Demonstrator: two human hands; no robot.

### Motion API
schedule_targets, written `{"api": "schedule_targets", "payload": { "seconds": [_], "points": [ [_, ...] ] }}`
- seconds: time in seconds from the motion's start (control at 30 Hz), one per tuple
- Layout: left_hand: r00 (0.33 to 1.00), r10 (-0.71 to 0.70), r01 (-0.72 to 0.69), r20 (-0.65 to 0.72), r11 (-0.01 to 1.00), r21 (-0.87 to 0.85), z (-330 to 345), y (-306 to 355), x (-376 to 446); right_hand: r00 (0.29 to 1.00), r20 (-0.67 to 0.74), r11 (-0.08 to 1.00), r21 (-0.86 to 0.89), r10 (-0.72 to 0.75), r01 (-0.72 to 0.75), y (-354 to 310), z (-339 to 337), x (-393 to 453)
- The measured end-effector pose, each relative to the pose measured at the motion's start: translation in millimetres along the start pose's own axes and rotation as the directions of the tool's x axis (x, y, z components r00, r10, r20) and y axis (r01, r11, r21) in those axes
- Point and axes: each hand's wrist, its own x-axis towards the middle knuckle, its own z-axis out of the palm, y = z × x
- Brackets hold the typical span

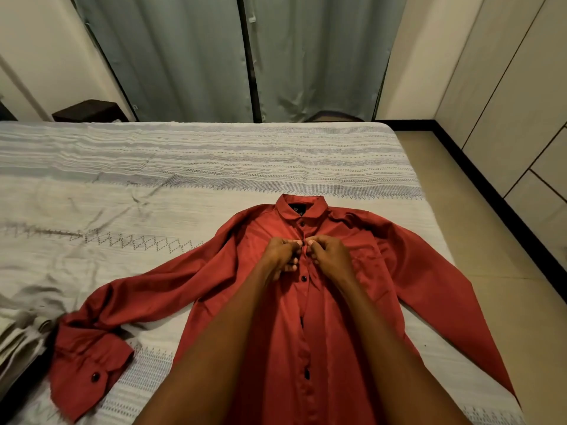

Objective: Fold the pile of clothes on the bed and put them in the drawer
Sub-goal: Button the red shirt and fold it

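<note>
Lay face up and spread flat on the pale woven bedspread [214, 167] of the bed: a long-sleeved red satin shirt [331, 317] with small dark buttons, collar [302, 207] toward the grey curtains [190, 56], hem toward the camera. Ran its long axis straight from collar to hem, in line with both forearms. Met at the placket just below the collar, the left hand [280, 254] on the shirt's left half and the right hand [329, 256] on its right half, equally near the seam. Pinched the placket's two edges, each grip clenched on red cloth with fingertips nearly touching over a button position; whether that button [303, 279] below was already through its hole, hard to tell. Stretched out sideways from the shirt's body, both sleeves, the left cuff [89, 372] reaching a folded pale cloth stack [18, 338] at the bed's edge. Looked smooth, glossy, lightly creased. Judged as fastening the front before folding; no drawer visible.
</note>
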Motion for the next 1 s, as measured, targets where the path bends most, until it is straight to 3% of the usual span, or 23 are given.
{"api": "schedule_targets", "payload": {
  "seconds": [0.2, 0.47, 0.63, 0.77, 1.0],
  "points": [
    [0.999, -0.047, 0.047, -0.013, 0.999, -0.011, -1.8, 4.0, 0.1, 1.0, 0.005, 0.996, -0.083, -0.015, 0.015, -3.5, 0.8, -1.2],
    [0.998, -0.05, 0.046, -0.033, 0.992, -0.114, 3.1, -4.4, -0.9, 0.98, -0.072, 0.961, -0.222, -0.183, 0.164, 8.5, 12.8, -6.6],
    [0.993, -0.002, -0.012, -0.117, 0.992, -0.122, 11.9, -11.4, -2.6, 0.978, -0.076, 0.974, -0.132, -0.195, 0.184, 18.9, 14.0, -7.3],
    [0.994, -0.037, 0.036, -0.105, 0.999, -0.017, 8.7, -9.9, -2.9, 0.989, -0.041, 0.99, -0.041, -0.139, 0.137, 24.8, 11.2, -3.3],
    [0.999, -0.04, 0.044, -0.024, 0.979, 0.199, -3.9, -5.2, -1.7, 0.975, -0.07, 0.977, 0.006, -0.21, 0.211, 32.9, 12.3, -6.0]
  ]
}}
